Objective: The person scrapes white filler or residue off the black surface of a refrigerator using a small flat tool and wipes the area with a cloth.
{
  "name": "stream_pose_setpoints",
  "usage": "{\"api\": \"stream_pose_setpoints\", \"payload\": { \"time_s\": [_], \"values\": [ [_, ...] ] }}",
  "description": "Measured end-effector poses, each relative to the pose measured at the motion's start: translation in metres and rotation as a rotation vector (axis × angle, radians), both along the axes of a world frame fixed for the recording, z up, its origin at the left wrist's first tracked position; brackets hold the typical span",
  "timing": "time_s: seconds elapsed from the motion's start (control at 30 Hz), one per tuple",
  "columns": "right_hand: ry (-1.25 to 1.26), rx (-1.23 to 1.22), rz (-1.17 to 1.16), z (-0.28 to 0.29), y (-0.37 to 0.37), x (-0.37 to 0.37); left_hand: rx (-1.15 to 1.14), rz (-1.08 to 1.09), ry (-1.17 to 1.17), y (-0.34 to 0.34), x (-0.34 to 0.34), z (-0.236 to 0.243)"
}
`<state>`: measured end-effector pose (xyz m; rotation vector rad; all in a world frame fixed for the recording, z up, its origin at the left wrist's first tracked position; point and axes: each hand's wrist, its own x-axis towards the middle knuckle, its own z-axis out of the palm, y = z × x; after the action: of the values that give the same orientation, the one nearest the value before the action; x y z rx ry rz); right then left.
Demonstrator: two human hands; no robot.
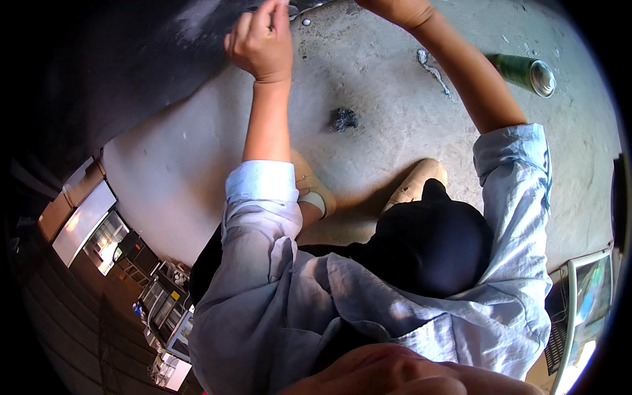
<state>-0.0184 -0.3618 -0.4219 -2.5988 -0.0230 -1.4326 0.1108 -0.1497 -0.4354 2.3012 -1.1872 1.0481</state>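
Head view: both bare forearms are stretched forward to the upper edge from rolled light-blue cloth sleeves [261,181]. The left hand [259,45] is held in line with its forearm, its fingers bent and the fingertips gathered near the edge; whether anything is pinched there cannot be told. The right forearm is slanted up and leftward, and its right hand [397,9] is largely cut off, so neither its opening nor any hold can be told. On the rough grey floor [375,76], a green cylindrical can with a silvery round end [517,70] is laid on its side, just beside the right forearm. Its long axis is set nearly left to right, tipped slightly downward, with the silvery end pointed rightward. A small round white blob [306,22] is seen near the left hand, and a crooked white streak [431,69] between the forearms.
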Motion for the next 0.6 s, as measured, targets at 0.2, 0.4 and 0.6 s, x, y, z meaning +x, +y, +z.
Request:
{"api": "stream_pose_setpoints", "payload": {
  "time_s": [0.2, 0.4, 0.6],
  "values": [
    [-0.049, -0.068, 0.041, 0.001, 0.001, 0.017, 0.029, -0.034, -0.003, -0.006, -0.001, 0.039],
    [0.084, -0.085, 0.078, -0.034, 0.003, 0.02, 0.081, -0.125, -0.017, 0.003, 0.008, 0.015],
    [-0.072, -0.034, 0.039, 0.001, 0.0, 0.012, 0.035, -0.133, -0.065, -0.01, 0.002, 0.043]
  ]
}}
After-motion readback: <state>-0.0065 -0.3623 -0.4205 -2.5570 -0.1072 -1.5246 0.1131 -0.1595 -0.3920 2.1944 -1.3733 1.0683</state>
